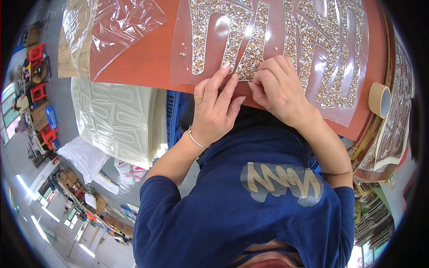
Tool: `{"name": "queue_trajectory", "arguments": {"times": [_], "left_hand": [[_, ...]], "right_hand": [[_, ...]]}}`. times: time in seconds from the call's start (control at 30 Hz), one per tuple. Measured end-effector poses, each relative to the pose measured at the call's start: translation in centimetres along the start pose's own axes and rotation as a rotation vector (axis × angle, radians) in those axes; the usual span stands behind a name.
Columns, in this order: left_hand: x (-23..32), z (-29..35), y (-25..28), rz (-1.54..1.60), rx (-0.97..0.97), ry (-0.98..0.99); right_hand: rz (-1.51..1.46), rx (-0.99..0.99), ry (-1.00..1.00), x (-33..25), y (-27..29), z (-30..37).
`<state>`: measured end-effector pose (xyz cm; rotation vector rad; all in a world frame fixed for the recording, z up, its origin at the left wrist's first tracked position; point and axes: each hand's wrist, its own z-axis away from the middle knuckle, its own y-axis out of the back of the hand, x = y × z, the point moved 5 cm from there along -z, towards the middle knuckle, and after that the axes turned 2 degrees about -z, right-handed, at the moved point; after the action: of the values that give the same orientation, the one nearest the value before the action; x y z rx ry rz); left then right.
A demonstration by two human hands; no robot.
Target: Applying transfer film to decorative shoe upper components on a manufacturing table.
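On table, two hands [214,111] [277,87], one rhinestone sheet [286,40]

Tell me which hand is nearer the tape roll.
Right. The right hand rests on the glitter sheet, left of the tape roll; the left hand lies farther left.

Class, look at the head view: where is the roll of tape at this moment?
The roll of tape stands on edge at the right side of the head view, on the rim of the red-brown table, right of the right hand and the glittery sheet.
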<state>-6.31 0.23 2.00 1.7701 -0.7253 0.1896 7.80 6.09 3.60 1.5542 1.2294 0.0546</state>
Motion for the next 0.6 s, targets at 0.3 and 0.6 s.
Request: {"name": "queue_trajectory", "arguments": {"times": [0.3, 0.6], "left_hand": [[-0.32, 0.04, 0.71, 0.125, 0.054, 0.034], [-0.56, 0.16, 0.55, 0.131, 0.160, 0.015]], "right_hand": [[0.038, 0.010, 0.078, 0.17, 0.42, 0.61], [-0.069, 0.110, -0.027, 0.38, 0.73, 0.65]]}}
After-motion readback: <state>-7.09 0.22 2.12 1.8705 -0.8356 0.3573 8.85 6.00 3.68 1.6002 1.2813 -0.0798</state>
